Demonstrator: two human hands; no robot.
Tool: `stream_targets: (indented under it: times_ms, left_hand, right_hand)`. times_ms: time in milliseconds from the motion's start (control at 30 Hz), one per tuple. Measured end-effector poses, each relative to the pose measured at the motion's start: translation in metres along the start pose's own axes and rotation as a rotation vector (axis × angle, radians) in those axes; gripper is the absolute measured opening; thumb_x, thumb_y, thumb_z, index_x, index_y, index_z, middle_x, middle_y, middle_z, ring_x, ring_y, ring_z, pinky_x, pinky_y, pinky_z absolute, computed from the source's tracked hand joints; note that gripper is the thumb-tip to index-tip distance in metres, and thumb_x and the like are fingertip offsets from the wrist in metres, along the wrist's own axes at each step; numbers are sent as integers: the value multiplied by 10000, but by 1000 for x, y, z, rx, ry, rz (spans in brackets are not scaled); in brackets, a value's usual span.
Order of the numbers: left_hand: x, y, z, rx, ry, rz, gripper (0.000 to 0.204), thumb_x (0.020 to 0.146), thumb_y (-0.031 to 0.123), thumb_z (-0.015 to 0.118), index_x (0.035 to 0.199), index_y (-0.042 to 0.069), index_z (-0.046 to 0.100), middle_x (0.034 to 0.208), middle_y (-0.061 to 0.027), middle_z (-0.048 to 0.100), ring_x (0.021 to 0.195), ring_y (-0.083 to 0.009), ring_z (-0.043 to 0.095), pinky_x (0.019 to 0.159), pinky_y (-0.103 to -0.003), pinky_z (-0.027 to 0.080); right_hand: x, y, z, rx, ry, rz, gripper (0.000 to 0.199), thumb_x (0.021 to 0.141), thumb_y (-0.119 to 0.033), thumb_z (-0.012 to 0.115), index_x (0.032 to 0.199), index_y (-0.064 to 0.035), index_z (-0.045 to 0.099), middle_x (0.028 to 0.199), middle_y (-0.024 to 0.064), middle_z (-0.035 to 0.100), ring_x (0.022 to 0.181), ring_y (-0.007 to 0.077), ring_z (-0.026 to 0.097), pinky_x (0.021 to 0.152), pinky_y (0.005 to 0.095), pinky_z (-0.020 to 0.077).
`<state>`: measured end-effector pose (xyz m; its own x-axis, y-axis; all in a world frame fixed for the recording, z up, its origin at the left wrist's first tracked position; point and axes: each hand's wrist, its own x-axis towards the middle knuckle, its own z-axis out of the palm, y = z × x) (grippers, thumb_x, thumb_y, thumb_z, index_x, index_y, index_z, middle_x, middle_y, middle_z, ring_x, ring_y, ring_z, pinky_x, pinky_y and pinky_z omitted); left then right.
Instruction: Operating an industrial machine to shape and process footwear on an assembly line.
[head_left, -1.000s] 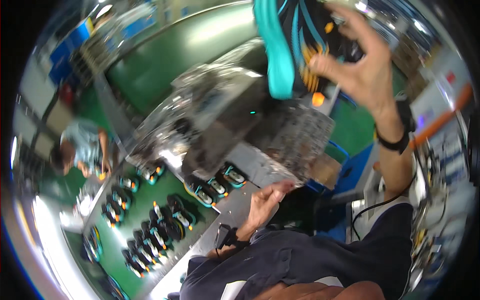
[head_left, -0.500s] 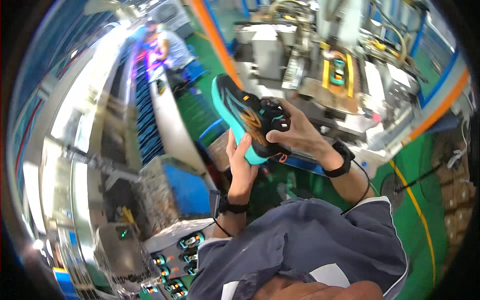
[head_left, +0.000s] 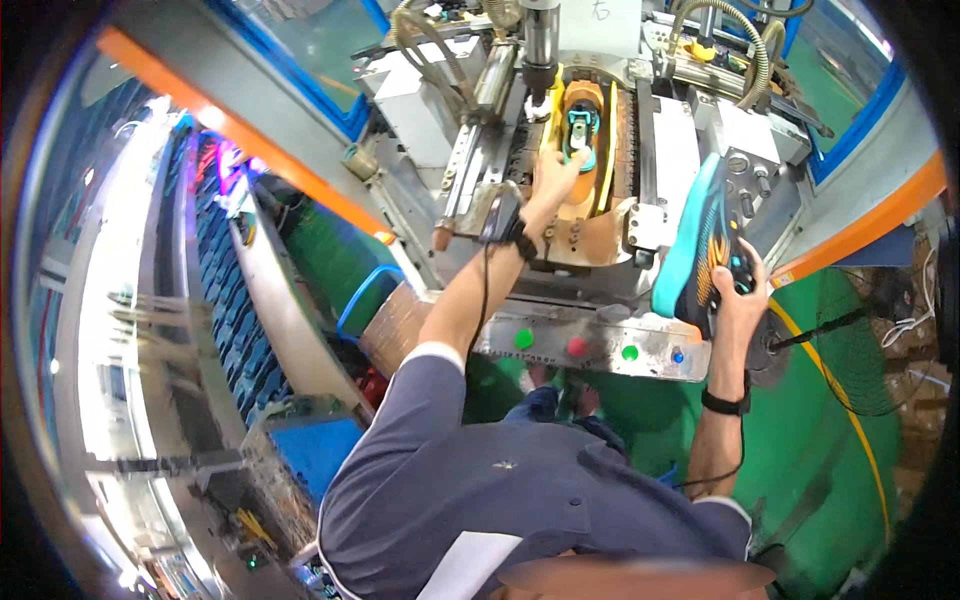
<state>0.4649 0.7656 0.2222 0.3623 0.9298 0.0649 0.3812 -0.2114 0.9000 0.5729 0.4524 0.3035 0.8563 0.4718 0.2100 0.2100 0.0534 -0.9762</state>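
A black running shoe (head_left: 708, 245) with a teal sole and orange marks is held at its collar by my right hand (head_left: 738, 298), right of the machine and sole facing left. My left hand (head_left: 558, 182) reaches into the machine's cradle (head_left: 582, 215), its thumb and fingers closed at the near end of a second shoe (head_left: 581, 126), teal and black. That shoe lies between two yellow side pads (head_left: 608, 150), its opening facing up. My left fingertips are partly hidden against it.
A panel (head_left: 600, 345) with green, red and blue buttons runs along the machine's front. Orange-edged frame posts (head_left: 250, 135) flank it. A metal cylinder (head_left: 540, 45) stands over the cradle's left. On the left runs a conveyor (head_left: 215, 290), with a blue-topped box (head_left: 315, 450) nearby.
My view has turned toward the machine. My left hand has let go of the black shoe and moved to the one in the cradle. My right hand has carried the black shoe rightward.
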Motion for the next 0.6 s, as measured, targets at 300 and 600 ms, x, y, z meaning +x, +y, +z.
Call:
stream_targets:
  times_ms: [300, 600]
  left_hand:
    - [107, -31, 56, 78, -93, -160, 721, 736, 107, 601, 1374, -66, 315, 1267, -287, 522, 1224, -415, 477, 1046, -439, 377]
    - [-47, -14, -91, -1074, -335, -473, 342, 846, 81, 647, 1144, -63, 565, 1126, -150, 622, 962, -243, 626, 809, -375, 532]
  right_hand:
    - [54, 11, -5, -308, 170, -59, 429, 761, -60, 691, 1167, 22, 582, 996, 69, 606, 853, 131, 565, 779, 255, 477]
    - [255, 38, 164, -752, -159, -185, 533, 657, -388, 752, 961, 41, 664, 796, 158, 678, 750, 266, 666, 691, 342, 521]
